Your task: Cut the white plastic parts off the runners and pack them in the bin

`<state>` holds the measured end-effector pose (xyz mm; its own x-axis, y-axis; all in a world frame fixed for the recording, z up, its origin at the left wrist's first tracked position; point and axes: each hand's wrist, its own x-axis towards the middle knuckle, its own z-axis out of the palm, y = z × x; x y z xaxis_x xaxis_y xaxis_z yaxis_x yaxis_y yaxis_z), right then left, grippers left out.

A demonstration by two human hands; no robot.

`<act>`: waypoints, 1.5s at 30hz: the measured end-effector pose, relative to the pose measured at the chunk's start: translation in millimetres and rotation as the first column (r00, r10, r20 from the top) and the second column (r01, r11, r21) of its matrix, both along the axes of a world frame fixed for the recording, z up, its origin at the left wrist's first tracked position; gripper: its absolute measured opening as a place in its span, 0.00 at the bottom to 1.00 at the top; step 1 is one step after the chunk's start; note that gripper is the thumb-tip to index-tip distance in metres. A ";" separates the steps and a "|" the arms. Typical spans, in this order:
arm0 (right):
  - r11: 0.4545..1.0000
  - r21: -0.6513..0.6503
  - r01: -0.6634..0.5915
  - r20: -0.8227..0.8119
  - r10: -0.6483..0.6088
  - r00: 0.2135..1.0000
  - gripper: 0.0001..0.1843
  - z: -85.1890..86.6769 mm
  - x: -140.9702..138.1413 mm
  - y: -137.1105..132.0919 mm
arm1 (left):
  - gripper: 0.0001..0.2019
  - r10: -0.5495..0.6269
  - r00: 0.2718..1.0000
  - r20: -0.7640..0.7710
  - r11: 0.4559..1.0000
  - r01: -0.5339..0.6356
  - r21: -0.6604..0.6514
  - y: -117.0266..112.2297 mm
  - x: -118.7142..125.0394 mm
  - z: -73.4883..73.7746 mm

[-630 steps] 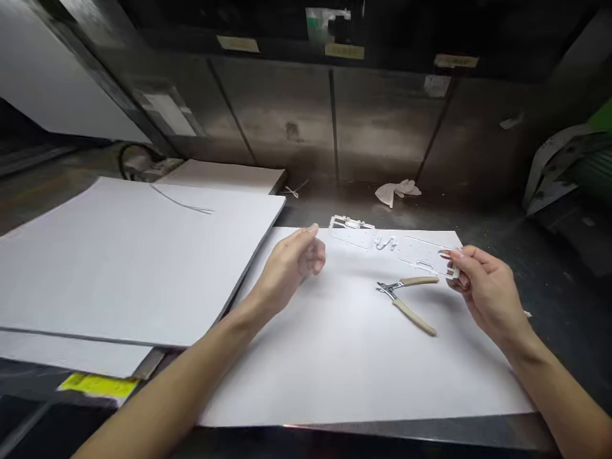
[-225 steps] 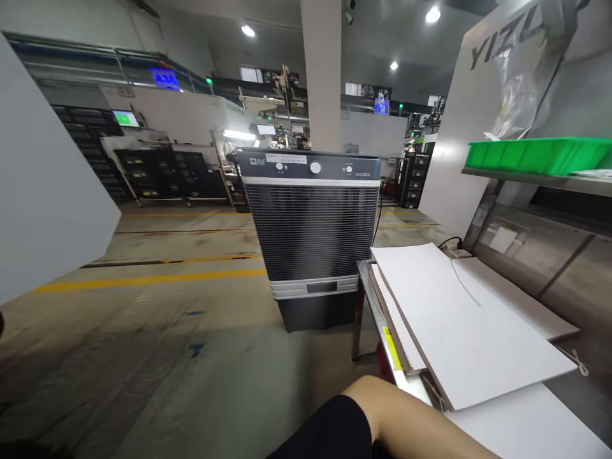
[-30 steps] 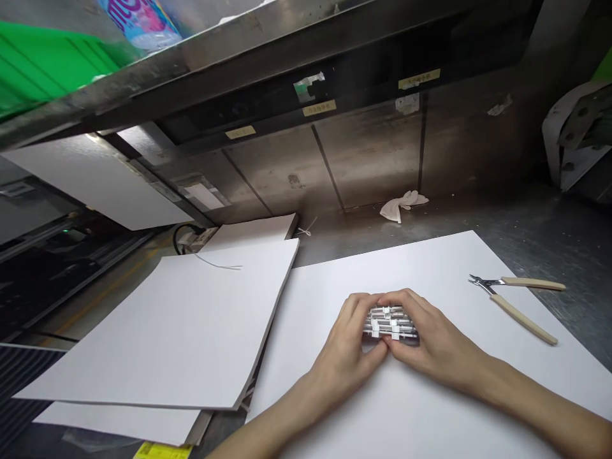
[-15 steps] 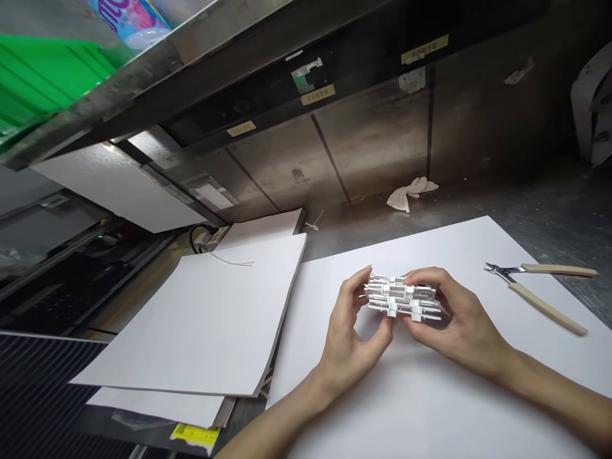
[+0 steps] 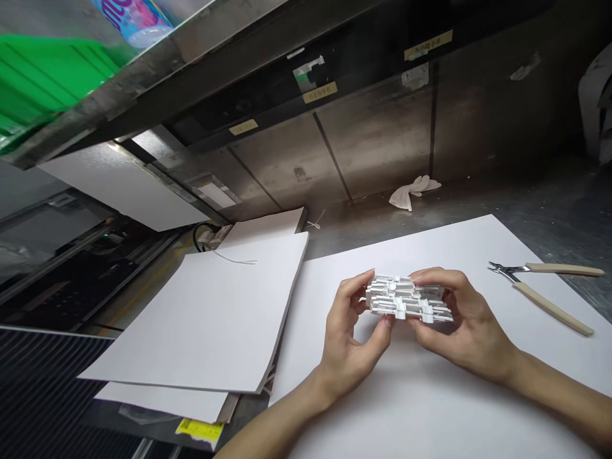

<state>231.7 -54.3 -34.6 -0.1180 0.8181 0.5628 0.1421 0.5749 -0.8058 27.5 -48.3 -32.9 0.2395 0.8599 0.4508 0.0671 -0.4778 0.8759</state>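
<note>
Lifted off the sheet (image 5: 430,408) since a second ago, the stack of white parts (image 5: 406,299) now sits between both hands, left hand (image 5: 351,341) and right hand (image 5: 461,325) curled around its ends. Parts look gathered and squared up; cutters (image 5: 545,290) lie untouched, well to the right on the table (image 5: 549,217).

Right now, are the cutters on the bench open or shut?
Open: the cutters lie with their two tan handles spread apart in a V.

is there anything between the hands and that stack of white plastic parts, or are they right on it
Nothing visible stands between them. The left hand and the right hand both grip the stack of white plastic parts directly, one at each end, above the white sheet. The cutting pliers lie apart, off to the right.
</note>
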 end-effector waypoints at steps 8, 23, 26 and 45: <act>0.984 -0.175 -0.019 -0.037 0.013 0.999 0.24 3.1 3.1 -1.1 | 0.24 -0.080 0.988 0.130 0.972 0.106 -0.208 -2.4 -0.8 2.0; 0.896 -0.416 -0.157 -0.196 0.080 0.977 0.22 5.5 2.7 -0.4 | 0.23 -0.106 0.960 0.260 0.923 0.192 -0.334 1.3 -1.1 3.5; 0.854 -0.480 -0.203 -0.233 0.099 0.967 0.24 6.0 2.8 -0.2 | 0.23 -0.110 0.955 0.275 0.909 0.208 -0.360 1.6 -0.6 4.2; 0.740 -0.647 -0.186 -0.079 0.177 0.981 0.24 0.6 -1.5 1.9 | 0.25 -0.165 0.980 -0.107 0.741 0.052 -0.670 1.9 -3.2 17.1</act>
